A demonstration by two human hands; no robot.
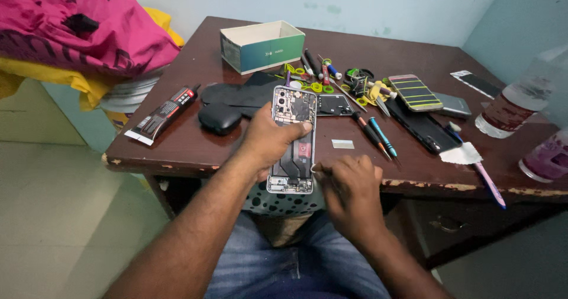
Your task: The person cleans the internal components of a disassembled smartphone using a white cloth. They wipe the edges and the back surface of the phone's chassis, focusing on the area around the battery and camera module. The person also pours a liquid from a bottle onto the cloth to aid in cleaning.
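Right hand (349, 186) is pinching a thin tool tip at the lower right edge of the phone (292, 139). Left hand (269, 138) is gripping that phone at the worktop's (189, 148) near edge. Back cover already off, insides showing; board still in place. Beyond: screwdrivers (376, 136), glue tube (163, 114), box (262, 46).

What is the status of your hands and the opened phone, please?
Left hand grips opened phone. Right hand at its lower right edge. Screwdrivers lie close beside.
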